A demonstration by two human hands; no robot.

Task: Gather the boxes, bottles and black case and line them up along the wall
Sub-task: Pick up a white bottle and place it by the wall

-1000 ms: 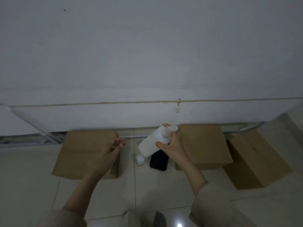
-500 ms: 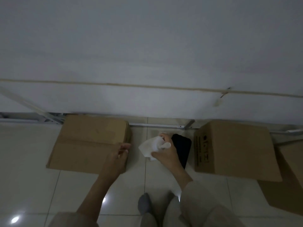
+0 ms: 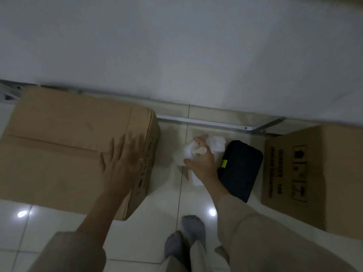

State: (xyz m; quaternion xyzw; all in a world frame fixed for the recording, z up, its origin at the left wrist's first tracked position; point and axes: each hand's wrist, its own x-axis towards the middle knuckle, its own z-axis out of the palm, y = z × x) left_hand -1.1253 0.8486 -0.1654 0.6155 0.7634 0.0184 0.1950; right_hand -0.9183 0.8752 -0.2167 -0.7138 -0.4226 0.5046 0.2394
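Left hand [image 3: 122, 163] spread flat, fingers straight. Right hand [image 3: 202, 160] reached forward, fingers curled in grip.

Two cardboard boxes [image 3: 74, 146] [image 3: 318, 173], one black case [image 3: 238, 169], two white bottles [image 3: 184, 154] [image 3: 217, 144], two hands [image 3: 122, 165] [image 3: 202, 163]

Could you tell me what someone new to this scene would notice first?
The right hand grips a white pump bottle in the floor gap between two cardboard boxes, beside a black case. The left hand lies spread on the left cardboard box by the wall.
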